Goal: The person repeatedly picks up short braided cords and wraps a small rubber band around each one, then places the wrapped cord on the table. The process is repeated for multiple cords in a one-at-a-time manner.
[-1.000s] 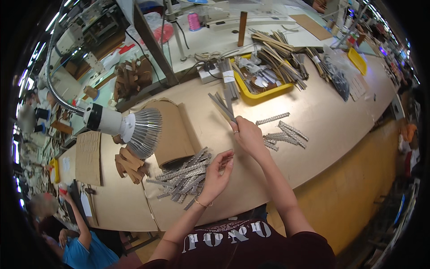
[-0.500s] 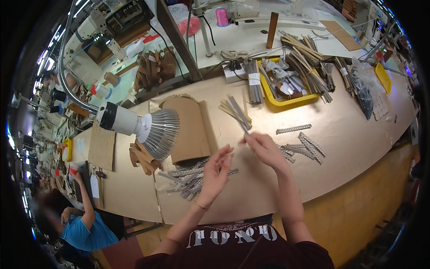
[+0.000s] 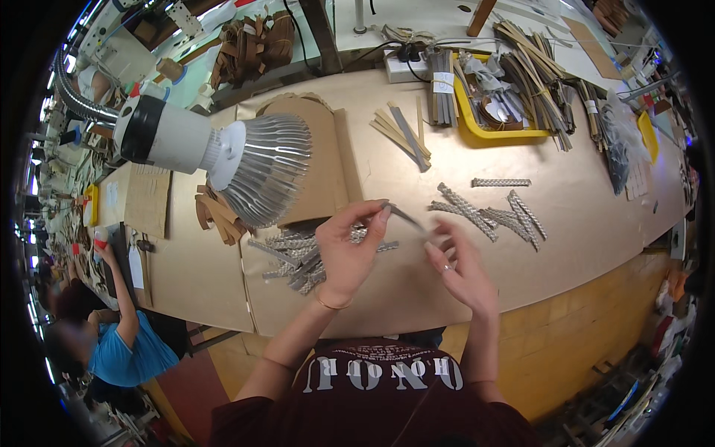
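Note:
A thin grey strip (image 3: 406, 215) slants through the air over the table, one end pinched between the thumb and finger of my left hand (image 3: 348, 249). Beside its other end is my right hand (image 3: 463, 268), fingers blurred, curved and apart, with nothing visible in them. Below my left hand lies a heap of braided grey strips with plain grey pieces (image 3: 302, 261). Several braided pieces (image 3: 468, 211) rest on the table beyond my right hand, and a single braided piece (image 3: 501, 182) lies apart from them. Farther back is a small pile of beige and grey strips (image 3: 402, 138).
A metal-finned lamp (image 3: 261, 167) hangs at the left over a curved cardboard piece (image 3: 328, 141). Brown strips (image 3: 222, 216) lie beneath it. A yellow tray (image 3: 514, 134) holds strips and scraps at the back, beside a grey bundle (image 3: 443, 104). At far left sits a co-worker in blue (image 3: 134, 350).
A grey strip from near the small pile is now in my left hand, which has moved up. My right hand has come back toward me and no longer grips it. The whole view has shifted.

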`<state>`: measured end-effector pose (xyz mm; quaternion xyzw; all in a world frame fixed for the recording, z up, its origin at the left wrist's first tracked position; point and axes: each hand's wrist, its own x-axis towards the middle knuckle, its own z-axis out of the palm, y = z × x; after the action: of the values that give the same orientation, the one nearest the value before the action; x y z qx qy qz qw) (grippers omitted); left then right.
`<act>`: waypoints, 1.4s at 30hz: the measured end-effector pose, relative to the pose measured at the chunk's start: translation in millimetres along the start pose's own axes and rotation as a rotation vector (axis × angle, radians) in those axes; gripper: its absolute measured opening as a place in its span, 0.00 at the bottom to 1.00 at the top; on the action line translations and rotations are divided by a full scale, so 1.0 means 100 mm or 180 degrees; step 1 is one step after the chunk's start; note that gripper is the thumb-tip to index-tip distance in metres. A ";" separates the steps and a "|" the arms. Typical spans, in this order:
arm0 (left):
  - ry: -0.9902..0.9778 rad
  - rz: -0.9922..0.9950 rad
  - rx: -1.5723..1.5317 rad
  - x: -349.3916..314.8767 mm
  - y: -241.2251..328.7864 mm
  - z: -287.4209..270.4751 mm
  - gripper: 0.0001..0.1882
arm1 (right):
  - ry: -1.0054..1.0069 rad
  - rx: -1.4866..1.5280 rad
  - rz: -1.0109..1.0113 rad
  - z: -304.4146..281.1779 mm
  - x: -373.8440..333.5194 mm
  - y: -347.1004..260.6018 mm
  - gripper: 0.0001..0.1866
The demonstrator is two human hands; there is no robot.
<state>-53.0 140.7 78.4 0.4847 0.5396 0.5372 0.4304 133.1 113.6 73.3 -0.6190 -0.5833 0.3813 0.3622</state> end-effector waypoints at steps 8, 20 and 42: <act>-0.0337 0.2684 0.1663 -0.05 0.04 -0.03 0.16 | -0.0005 0.1018 -0.0048 -0.09 -0.11 -0.49 0.04; -0.0501 0.2947 0.2209 -0.10 -0.03 -0.05 0.17 | 0.0105 0.0919 -0.0091 0.01 -0.12 -0.49 0.03; -0.0442 0.2815 0.1969 -0.11 -0.10 0.06 0.18 | 0.0226 -0.0059 -0.0328 0.13 -0.14 -0.43 0.05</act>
<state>-46.5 131.8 67.2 0.8039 0.3874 0.4498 0.0353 101.5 101.9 106.3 -0.6047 -0.6047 0.3345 0.3961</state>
